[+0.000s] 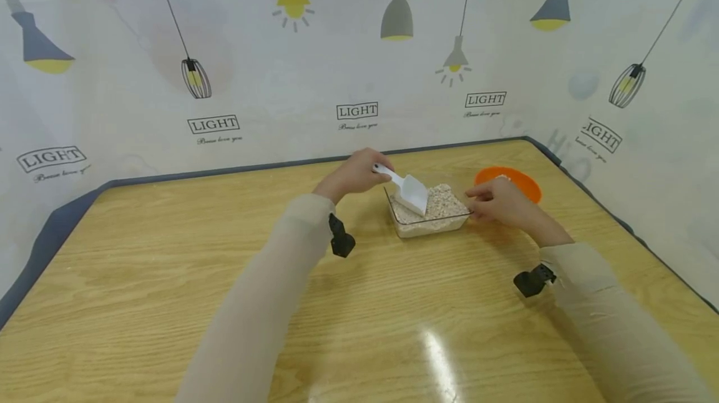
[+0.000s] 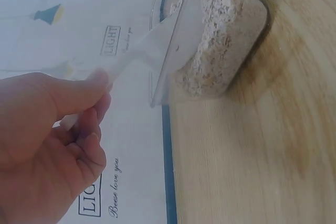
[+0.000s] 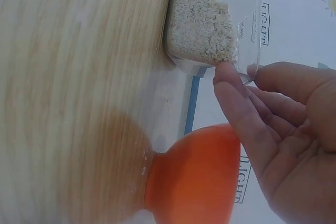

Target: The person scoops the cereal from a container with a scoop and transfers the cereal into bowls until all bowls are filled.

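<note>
My left hand [image 1: 362,171] pinches the handle of a white plastic scoop [image 1: 414,194]; thumb and fingertips close round it in the left wrist view. The scoop's blade dips into pale oat flakes [image 1: 445,202] that fill a clear rectangular container [image 1: 429,227]. At the container's right end, my right hand [image 1: 502,204] pinches the rim between thumb and fingers, plain in the right wrist view. The flakes [image 3: 199,24] show heaped higher on one side there. An orange bowl [image 1: 513,181] stands just behind the right hand, which partly hides it.
The wooden table [image 1: 196,266] ends at a dark edge against a white wall cloth [image 1: 253,66] printed with lamps. A few pale crumbs lie near the bowl's foot [image 3: 150,182]. Each wrist carries a small black camera [image 1: 341,237].
</note>
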`<state>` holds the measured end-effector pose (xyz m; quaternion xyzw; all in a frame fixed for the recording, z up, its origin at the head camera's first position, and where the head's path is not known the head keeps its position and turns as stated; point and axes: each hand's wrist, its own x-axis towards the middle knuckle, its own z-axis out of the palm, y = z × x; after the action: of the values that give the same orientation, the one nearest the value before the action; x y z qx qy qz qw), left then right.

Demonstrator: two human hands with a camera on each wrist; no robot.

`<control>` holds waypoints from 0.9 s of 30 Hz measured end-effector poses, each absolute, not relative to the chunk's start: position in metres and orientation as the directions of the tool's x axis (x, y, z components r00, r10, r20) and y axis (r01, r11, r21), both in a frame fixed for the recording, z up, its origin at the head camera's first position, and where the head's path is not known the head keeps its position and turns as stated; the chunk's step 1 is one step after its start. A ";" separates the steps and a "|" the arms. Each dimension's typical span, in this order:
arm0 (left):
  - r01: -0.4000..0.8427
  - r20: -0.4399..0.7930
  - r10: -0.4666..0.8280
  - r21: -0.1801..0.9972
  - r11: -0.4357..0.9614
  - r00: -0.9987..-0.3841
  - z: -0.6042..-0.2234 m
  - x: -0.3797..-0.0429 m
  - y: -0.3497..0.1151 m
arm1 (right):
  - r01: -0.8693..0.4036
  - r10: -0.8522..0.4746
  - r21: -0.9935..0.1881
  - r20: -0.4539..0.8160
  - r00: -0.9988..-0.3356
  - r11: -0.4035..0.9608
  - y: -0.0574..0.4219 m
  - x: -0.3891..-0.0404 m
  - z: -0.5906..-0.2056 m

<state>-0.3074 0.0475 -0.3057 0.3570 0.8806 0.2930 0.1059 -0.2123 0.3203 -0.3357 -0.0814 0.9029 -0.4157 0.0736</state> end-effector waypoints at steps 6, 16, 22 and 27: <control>0.621 0.012 0.738 0.549 0.559 -0.675 -0.309 -0.306 0.056 | -0.097 -0.210 -0.762 -0.052 -0.976 0.641 0.320 -0.212 -0.338; 0.543 0.005 0.722 0.662 0.516 -0.692 -0.328 -0.304 0.058 | -0.103 -0.200 -0.742 -0.042 -0.979 0.662 0.320 -0.212 -0.339; 0.507 0.016 0.712 0.713 0.484 -0.702 -0.338 -0.303 0.060 | -0.111 -0.203 -0.733 -0.038 -0.978 0.671 0.319 -0.212 -0.339; 0.506 0.020 0.705 0.710 0.489 -0.709 -0.338 -0.301 0.064 | -0.104 -0.196 -0.723 -0.045 -0.980 0.683 0.318 -0.212 -0.338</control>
<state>-0.3005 0.0643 -0.3384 0.3554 0.8518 0.3593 0.1382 -0.2122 0.3184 -0.3380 -0.0818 0.9154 -0.3896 0.0593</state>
